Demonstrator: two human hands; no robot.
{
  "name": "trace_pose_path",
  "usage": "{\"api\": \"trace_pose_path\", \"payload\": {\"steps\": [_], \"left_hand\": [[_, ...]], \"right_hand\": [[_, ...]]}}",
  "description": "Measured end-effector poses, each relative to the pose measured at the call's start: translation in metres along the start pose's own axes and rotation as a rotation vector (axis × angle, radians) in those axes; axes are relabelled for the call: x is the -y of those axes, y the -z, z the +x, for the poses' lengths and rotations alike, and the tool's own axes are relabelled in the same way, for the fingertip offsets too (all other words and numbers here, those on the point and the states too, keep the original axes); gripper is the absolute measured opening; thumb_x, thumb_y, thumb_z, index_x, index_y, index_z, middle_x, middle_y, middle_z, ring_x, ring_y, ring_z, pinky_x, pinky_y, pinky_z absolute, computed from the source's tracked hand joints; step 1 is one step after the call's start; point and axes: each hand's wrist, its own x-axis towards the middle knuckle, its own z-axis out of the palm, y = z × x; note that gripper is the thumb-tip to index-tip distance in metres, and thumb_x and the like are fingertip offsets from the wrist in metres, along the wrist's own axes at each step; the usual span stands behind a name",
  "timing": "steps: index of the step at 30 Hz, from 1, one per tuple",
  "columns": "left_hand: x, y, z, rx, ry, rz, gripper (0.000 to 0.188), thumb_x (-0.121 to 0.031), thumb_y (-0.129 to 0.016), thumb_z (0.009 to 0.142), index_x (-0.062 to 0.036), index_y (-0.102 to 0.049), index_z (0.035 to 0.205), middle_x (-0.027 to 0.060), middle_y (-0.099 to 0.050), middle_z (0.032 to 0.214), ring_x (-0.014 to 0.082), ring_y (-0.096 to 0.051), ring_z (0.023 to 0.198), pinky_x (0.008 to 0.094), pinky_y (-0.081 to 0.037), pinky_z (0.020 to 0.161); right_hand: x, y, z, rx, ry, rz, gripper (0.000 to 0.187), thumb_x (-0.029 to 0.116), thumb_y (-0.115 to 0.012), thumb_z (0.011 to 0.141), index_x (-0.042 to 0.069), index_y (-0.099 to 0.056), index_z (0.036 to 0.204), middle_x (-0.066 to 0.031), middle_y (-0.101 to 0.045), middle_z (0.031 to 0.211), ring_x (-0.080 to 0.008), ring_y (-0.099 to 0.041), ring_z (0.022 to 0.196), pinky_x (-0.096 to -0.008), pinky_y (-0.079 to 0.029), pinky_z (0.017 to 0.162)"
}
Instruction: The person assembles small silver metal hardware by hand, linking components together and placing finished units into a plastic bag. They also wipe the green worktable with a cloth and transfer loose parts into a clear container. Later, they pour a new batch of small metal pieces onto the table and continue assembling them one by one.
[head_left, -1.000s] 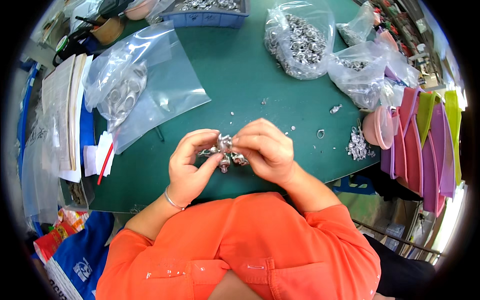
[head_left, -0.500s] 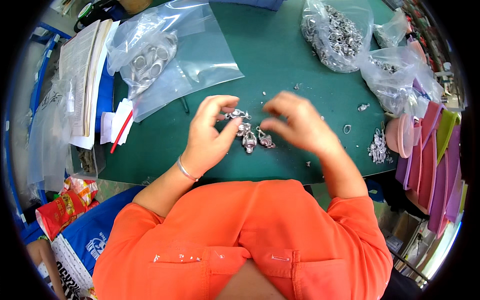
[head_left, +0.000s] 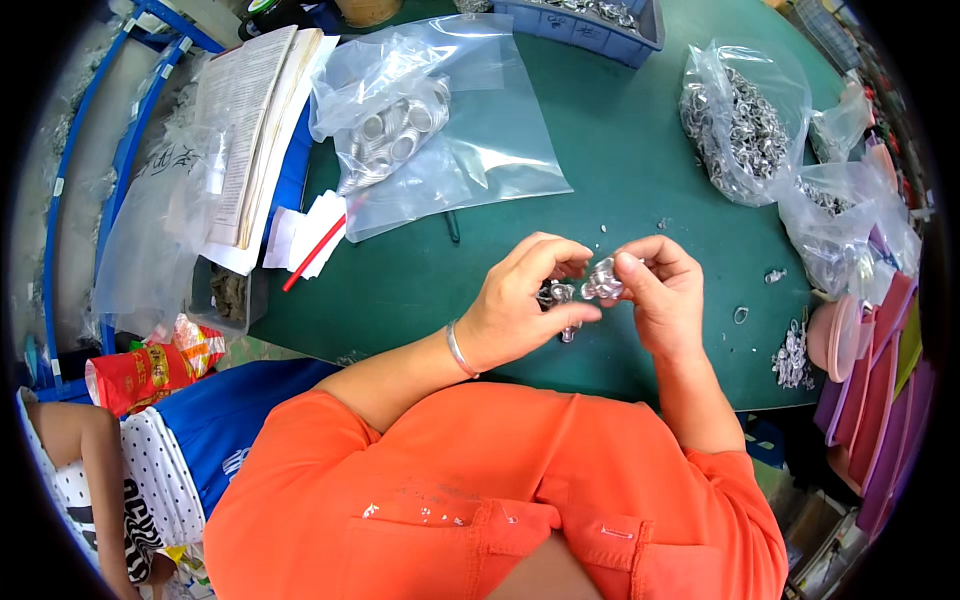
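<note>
My right hand [head_left: 665, 290] pinches a shiny silver metal fitting [head_left: 603, 280] between thumb and fingers, raised a little over the green table. Beside it, my left hand [head_left: 530, 290] is open and cupped, with a gap between thumb and fingers. Inside that curve lie more silver metal fittings [head_left: 556, 293], partly hidden by the hand. One small fitting [head_left: 569, 333] shows below the left thumb, on the table. Whether the left fingers touch the fittings I cannot tell.
A clear bag [head_left: 400, 135] of metal rings lies at the far left, by papers and a red pen [head_left: 315, 252]. Bags of metal parts [head_left: 745, 130] stand at the right, a blue bin [head_left: 585, 30] at the back. Small parts [head_left: 793, 358] lie near pink containers. Someone's arm [head_left: 100, 480] shows lower left.
My right hand has closed on a metal fitting that lay on the table and lifted it. My left hand has stayed by the other fittings. The whole view has shifted.
</note>
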Motion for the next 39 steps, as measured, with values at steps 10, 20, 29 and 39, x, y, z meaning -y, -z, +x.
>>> {"api": "trace_pose_path", "payload": {"steps": [10,20,29,39], "left_hand": [[0.009,-0.004,-0.007,-0.077,0.215,-0.509,0.025,0.0,-0.064,0.081,0.0039,-0.056,0.104,0.009,-0.063,0.095,0.0125,-0.062,0.083,0.0234,-0.052,0.07],[0.001,-0.002,-0.009,-0.041,0.293,-0.696,0.026,0.006,-0.063,0.08,0.0051,-0.057,0.105,0.011,-0.062,0.097,0.0152,-0.062,0.084,0.0257,-0.053,0.072],[0.007,-0.002,-0.007,-0.056,0.045,-0.433,0.021,0.008,-0.065,0.076,0.0041,-0.062,0.096,0.0092,-0.056,0.096,0.0139,-0.059,0.081,0.0239,-0.052,0.071],[0.0,-0.003,-0.007,-0.049,0.39,-0.623,0.016,-0.004,-0.057,0.087,0.0069,-0.059,0.098,0.011,-0.062,0.089,0.0163,-0.064,0.074,0.0257,-0.054,0.066]], "right_hand": [[-0.016,-0.001,-0.006,0.07,0.031,-0.013,0.017,0.011,-0.058,0.088,-0.004,-0.06,0.097,-0.0083,-0.063,0.082,-0.0104,-0.059,0.068,-0.0228,-0.05,0.06],[-0.028,0.008,-0.009,0.14,0.37,-0.006,0.014,-0.005,-0.059,0.082,-0.005,-0.059,0.096,-0.0119,-0.059,0.098,-0.0139,-0.059,0.079,-0.0252,-0.051,0.071],[-0.018,0.005,-0.011,0.085,0.227,0.014,0.013,0.0,-0.058,0.085,-0.006,-0.058,0.097,-0.0103,-0.06,0.094,-0.0134,-0.06,0.079,-0.0248,-0.05,0.071],[-0.023,0.012,-0.008,-0.014,0.052,0.011,0.017,0.013,-0.057,0.089,-0.004,-0.059,0.092,-0.0082,-0.062,0.077,-0.0114,-0.057,0.06,-0.0232,-0.048,0.056]]}}
